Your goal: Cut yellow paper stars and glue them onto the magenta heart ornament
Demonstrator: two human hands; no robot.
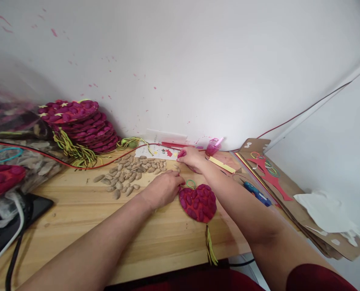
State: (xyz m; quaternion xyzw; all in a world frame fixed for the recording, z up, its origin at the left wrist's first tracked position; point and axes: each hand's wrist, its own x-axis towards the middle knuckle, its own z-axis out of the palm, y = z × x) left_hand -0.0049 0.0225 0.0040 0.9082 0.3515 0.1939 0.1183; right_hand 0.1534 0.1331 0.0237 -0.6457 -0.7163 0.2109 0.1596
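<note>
On the wooden table lies a heart-shaped ornament (198, 203) covered in dark red-purple painted shells, with a green loop on top and a yellow-green tassel below. My left hand (166, 188) is closed at its upper left edge, fingertips at or against that edge; what they hold is too small to make out. Farther back, my right hand (191, 157) is in a pinch over the right end of a white sticker sheet (148, 151) with small coloured shapes. Anything between those fingers is hidden. Unpainted peanut shells (133, 171) are spread left of both hands.
A stack of similar ornaments (85, 125) leans at the back left by a bag of shells (43, 161). A red cord (119, 157) crosses the table. On the right are a pink cup (213, 147), yellow strip (222, 165), blue glue gun (257, 194) and cardboard (289, 202).
</note>
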